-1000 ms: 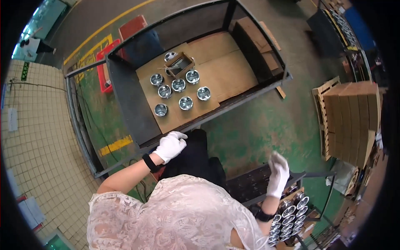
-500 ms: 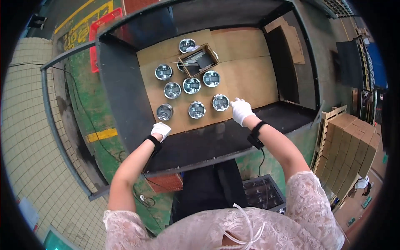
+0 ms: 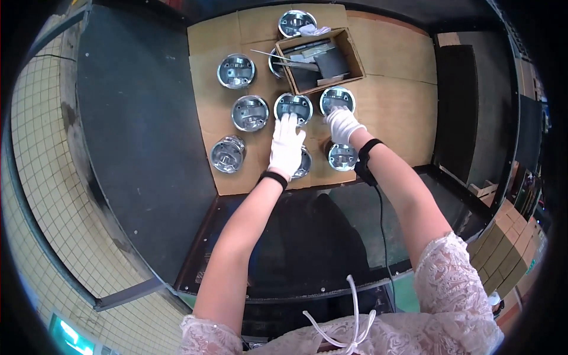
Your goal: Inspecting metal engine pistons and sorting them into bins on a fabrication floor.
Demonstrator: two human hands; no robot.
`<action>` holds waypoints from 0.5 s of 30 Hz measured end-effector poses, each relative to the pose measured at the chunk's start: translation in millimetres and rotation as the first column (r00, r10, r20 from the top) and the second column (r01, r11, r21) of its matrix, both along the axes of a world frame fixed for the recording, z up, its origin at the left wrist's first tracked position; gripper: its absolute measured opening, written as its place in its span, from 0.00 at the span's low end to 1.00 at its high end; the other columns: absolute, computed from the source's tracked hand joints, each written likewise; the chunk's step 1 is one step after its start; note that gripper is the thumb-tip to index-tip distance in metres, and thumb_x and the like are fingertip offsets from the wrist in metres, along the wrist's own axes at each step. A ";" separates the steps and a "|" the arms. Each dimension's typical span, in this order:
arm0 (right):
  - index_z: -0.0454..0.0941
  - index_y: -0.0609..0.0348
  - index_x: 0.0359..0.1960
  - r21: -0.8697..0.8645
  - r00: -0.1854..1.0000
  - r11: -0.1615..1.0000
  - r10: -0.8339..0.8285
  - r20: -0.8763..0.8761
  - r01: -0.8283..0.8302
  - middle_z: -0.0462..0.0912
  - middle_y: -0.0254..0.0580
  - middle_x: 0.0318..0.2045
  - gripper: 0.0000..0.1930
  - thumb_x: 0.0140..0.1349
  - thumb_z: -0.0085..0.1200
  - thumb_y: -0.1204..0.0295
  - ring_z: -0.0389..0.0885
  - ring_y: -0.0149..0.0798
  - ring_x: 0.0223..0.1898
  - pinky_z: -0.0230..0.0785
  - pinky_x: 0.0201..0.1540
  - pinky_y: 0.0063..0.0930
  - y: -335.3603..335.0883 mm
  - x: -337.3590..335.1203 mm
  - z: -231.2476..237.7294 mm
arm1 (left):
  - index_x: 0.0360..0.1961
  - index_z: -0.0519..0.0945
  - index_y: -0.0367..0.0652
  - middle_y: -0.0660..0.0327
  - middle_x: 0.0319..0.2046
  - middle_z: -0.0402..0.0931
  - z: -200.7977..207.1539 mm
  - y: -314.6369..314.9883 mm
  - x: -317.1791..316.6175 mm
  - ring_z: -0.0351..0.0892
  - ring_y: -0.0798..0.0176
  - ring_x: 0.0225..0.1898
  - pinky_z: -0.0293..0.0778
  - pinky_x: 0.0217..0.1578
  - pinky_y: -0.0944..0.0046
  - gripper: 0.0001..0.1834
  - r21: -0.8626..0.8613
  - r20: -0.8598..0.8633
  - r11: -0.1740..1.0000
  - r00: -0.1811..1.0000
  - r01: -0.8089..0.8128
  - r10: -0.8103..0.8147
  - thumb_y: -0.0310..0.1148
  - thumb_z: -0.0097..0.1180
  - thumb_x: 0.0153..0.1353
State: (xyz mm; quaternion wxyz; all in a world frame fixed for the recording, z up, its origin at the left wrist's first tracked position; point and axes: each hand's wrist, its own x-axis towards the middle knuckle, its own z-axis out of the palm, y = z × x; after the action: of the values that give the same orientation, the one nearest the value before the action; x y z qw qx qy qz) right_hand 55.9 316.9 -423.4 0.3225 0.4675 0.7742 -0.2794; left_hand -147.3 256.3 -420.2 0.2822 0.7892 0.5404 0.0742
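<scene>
Several shiny metal engine pistons stand on a cardboard sheet [image 3: 384, 112]. My left hand [image 3: 287, 148], in a white glove, reaches over the near middle piston [image 3: 304, 163] and partly hides it. Its outstretched fingers lie on the near edge of the central piston [image 3: 294, 105]. My right hand [image 3: 343, 126], also gloved in white, has its fingers bent in at the near rim of the piston to the right [image 3: 337, 99]. Whether anything is between those fingers is hidden. Just below that hand stands another piston [image 3: 343, 157].
Behind the pistons an open cardboard box [image 3: 358, 59] holds flat dark pieces and thin rods; it overlaps one piston. A white cloth [image 3: 313, 29] lies by its far edge. Dark walls [image 3: 136, 118] enclose the work surface. A black cable [image 3: 383, 231] hangs from my right wristband.
My view has moved closer over the pistons. My left hand has gone from the near left corner to the central piston; my right hand has moved beyond the near right piston, its pointing finger now bent.
</scene>
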 end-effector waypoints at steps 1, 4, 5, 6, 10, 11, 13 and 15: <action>0.78 0.55 0.52 -0.025 0.995 0.995 0.093 -0.042 -0.094 0.76 0.62 0.52 0.22 0.52 0.52 0.74 0.78 0.57 0.52 0.68 0.58 0.43 10.4 -7.9 8.6 | 0.57 0.74 0.37 0.43 0.64 0.63 -9.1 5.5 -3.0 0.54 0.41 0.70 0.51 0.70 0.46 0.21 -0.059 0.119 0.990 0.984 -0.125 0.131 0.30 0.49 0.62; 0.79 0.62 0.47 0.323 0.951 0.931 0.240 -0.194 -0.169 0.79 0.62 0.46 0.21 0.49 0.53 0.72 0.79 0.54 0.47 0.71 0.52 0.39 -6.2 10.6 -23.2 | 0.52 0.77 0.31 0.43 0.62 0.67 -26.3 29.4 6.5 0.59 0.43 0.68 0.53 0.69 0.47 0.20 -0.135 -0.227 0.990 0.970 0.051 -0.081 0.33 0.48 0.63; 0.80 0.65 0.42 0.299 0.949 0.940 0.234 -0.209 -0.166 0.80 0.59 0.41 0.18 0.49 0.53 0.71 0.79 0.51 0.42 0.72 0.48 0.39 -8.7 -2.4 -19.0 | 0.49 0.80 0.31 0.44 0.58 0.70 -46.0 24.7 -5.4 0.64 0.44 0.64 0.52 0.69 0.47 0.19 -0.170 -0.168 0.978 0.981 -0.121 0.092 0.33 0.47 0.62; 0.80 0.65 0.42 0.293 0.954 0.942 0.226 -0.195 -0.163 0.80 0.59 0.41 0.18 0.49 0.53 0.71 0.79 0.51 0.42 0.72 0.48 0.39 -18.2 9.0 -20.7 | 0.49 0.80 0.31 0.44 0.58 0.70 -44.0 27.2 5.3 0.64 0.44 0.64 0.52 0.69 0.47 0.19 -0.176 -0.153 0.978 0.985 -0.110 0.084 0.33 0.47 0.62; 0.81 0.58 0.42 0.240 0.975 0.950 0.218 -0.042 -0.202 0.79 0.56 0.43 0.16 0.50 0.54 0.69 0.78 0.50 0.45 0.70 0.52 0.46 -38.5 23.9 -9.7 | 0.39 0.85 0.39 0.46 0.48 0.74 -32.7 25.8 16.4 0.69 0.45 0.57 0.57 0.64 0.45 0.15 -0.209 -0.349 0.948 0.887 0.241 -0.303 0.34 0.50 0.58; 0.82 0.55 0.42 0.223 0.980 0.956 0.198 -0.017 -0.189 0.78 0.55 0.44 0.16 0.51 0.54 0.68 0.77 0.50 0.46 0.68 0.54 0.49 -45.8 33.1 -6.8 | 0.40 0.85 0.40 0.47 0.48 0.74 -23.6 23.5 27.9 0.69 0.46 0.56 0.55 0.65 0.42 0.15 -0.280 -0.367 0.919 0.854 0.276 -0.369 0.35 0.51 0.57; 0.82 0.49 0.44 0.179 0.984 0.968 0.173 0.047 -0.178 0.76 0.48 0.47 0.15 0.55 0.53 0.68 0.75 0.48 0.50 0.64 0.58 0.55 -53.2 30.6 -2.0 | 0.42 0.84 0.43 0.50 0.48 0.74 -21.7 16.2 31.6 0.69 0.48 0.57 0.49 0.66 0.35 0.17 -0.365 -0.396 0.889 0.817 0.278 -0.418 0.38 0.53 0.55; 0.81 0.53 0.44 0.233 0.984 0.956 0.171 0.059 -0.180 0.75 0.50 0.47 0.16 0.55 0.53 0.65 0.74 0.48 0.49 0.64 0.58 0.55 -52.9 16.6 -6.6 | 0.42 0.83 0.43 0.50 0.49 0.74 -40.5 3.4 16.7 0.68 0.48 0.58 0.51 0.66 0.36 0.15 -0.289 -0.329 0.954 0.929 0.074 -0.172 0.37 0.50 0.60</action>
State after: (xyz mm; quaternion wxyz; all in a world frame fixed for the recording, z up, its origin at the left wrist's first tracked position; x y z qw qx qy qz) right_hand 72.5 264.0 -430.0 0.3026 0.4373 0.8342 -0.1463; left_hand -130.6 259.7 -460.8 0.2910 0.7760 0.5361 -0.1604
